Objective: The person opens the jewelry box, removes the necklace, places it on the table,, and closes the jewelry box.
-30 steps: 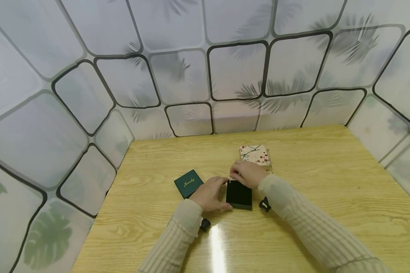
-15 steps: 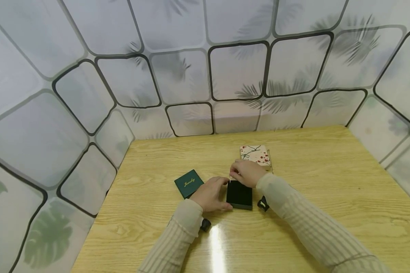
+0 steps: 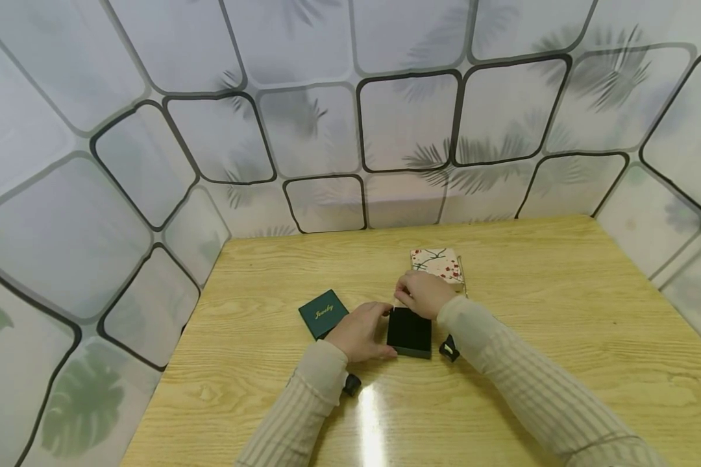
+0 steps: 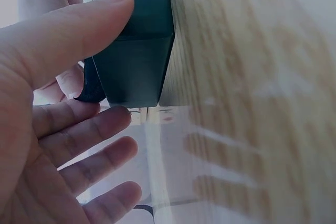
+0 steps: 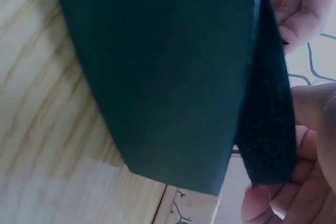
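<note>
A square dark green jewelry box base stands on the wooden table, with a black insert pad in it. My left hand holds the base on its left side, thumb toward the near corner and index finger at the far corner; in the left wrist view the other fingers are spread off it. My right hand reaches over the far edge. The right wrist view shows its fingers pinching the black pad, whose far end is tilted up out of the green base. What lies under the pad is hidden.
A dark green lid lettered "Jewelry" lies left of the base, partly behind my left hand. Behind my right hand sits a cream box with a red blossom print. A patterned curtain hangs behind the table.
Very little differs. My right wrist has shifted slightly left, while the left hand and the green base stay in place.
</note>
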The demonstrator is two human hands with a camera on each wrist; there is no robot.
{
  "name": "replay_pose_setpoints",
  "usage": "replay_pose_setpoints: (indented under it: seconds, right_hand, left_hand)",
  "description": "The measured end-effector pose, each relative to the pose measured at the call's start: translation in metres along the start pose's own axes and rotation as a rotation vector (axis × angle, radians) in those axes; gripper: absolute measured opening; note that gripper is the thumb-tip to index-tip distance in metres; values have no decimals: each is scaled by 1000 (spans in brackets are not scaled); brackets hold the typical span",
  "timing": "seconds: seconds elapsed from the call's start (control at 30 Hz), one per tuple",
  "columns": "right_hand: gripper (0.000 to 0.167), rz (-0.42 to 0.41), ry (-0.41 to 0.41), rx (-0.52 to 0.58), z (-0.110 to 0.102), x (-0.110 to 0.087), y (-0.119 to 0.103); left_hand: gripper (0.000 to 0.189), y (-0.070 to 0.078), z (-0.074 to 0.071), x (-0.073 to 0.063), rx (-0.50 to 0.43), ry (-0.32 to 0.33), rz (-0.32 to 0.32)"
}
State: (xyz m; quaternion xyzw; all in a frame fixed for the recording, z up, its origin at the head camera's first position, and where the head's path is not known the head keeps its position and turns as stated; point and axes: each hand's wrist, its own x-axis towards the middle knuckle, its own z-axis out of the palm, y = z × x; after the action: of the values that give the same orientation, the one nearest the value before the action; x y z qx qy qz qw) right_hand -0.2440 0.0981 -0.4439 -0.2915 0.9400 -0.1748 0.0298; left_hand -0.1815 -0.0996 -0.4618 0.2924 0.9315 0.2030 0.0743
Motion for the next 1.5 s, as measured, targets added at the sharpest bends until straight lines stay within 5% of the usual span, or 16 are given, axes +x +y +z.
replay_pose_setpoints:
  seconds: [0.83, 1.17, 1.5]
  right_hand:
    - [13, -5, 41, 63, 5, 0, 6]
    - [12, -58, 85, 123, 3, -4, 5]
    - [9, -116, 95, 180, 1, -12, 3]
  left_hand:
    - [79, -2, 2, 1, -9, 56, 53]
    - [73, -4, 4, 2, -79, 57, -57]
    - [61, -4, 6, 5, -33, 92, -18]
